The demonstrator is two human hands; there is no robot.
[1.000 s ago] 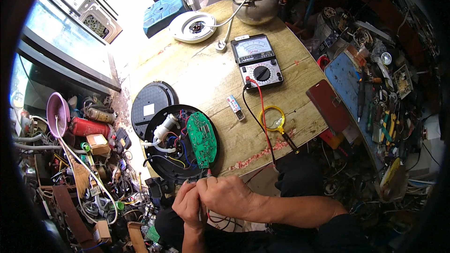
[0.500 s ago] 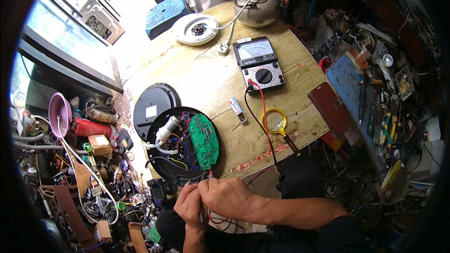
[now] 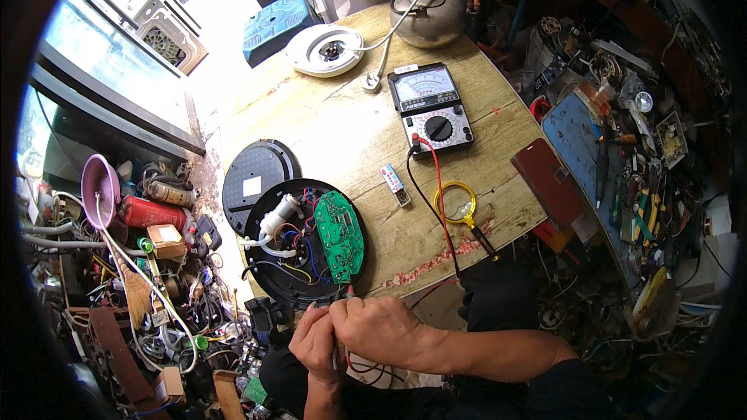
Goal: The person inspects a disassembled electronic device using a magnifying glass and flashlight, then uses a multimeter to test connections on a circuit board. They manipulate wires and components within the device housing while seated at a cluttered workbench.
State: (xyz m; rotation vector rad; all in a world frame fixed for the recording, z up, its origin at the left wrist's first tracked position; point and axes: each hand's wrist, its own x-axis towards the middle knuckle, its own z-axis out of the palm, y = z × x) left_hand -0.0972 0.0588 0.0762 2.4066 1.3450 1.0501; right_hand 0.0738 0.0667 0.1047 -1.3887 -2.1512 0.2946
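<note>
Wood-topped table (image 3: 350, 148) ahead of your right hand (image 3: 377, 332).
Just ahead and left of that hand sits an open round black housing (image 3: 307, 293), a black cover (image 3: 250, 157) behind it; ahead and right lie a small box (image 3: 394, 180) and a yellow-rimmed magnifying glass (image 3: 469, 220); farther off, a meter (image 3: 433, 113), a white round base (image 3: 307, 58), a plug (image 3: 372, 82), a metal pot (image 3: 428, 27).

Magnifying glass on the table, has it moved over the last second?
No. The magnifying glass keeps its place on the table relative to the multimeter; all three shifted together slightly right and down in view, suggesting camera motion.
</note>
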